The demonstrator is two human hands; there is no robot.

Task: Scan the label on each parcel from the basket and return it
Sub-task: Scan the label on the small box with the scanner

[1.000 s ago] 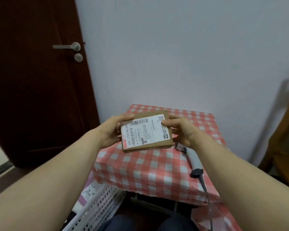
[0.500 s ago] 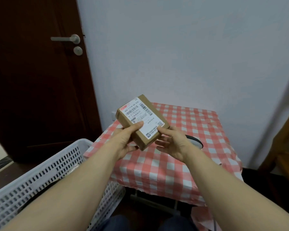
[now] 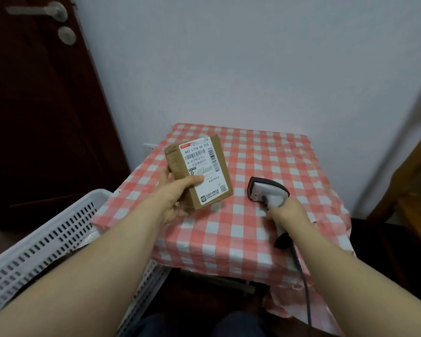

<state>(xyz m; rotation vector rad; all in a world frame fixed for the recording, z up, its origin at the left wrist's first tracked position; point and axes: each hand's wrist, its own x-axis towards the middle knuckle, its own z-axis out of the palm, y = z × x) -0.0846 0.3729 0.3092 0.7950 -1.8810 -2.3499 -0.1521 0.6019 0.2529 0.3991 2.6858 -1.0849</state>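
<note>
Checked tablecloth (image 3: 229, 229); left hand (image 3: 173, 200) grips brown parcel (image 3: 199, 176) (white label up), right hand (image 3: 289, 215) clasps scanner (image 3: 267, 190)

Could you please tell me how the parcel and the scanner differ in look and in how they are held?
The parcel is a brown box; the scanner is grey, white and corded. The left hand lifts the parcel; the right hand grips the scanner's handle. Both are over the checked cloth.

A single head-worn wide-angle camera is looking forward and down, sitting close above both forearms, facing the small red-and-white checked cloth-covered desk (image 3: 253, 229) against the pale wall (image 3: 253, 57), with the dark brown wooden door (image 3: 34, 117) lying at the left edge
</note>
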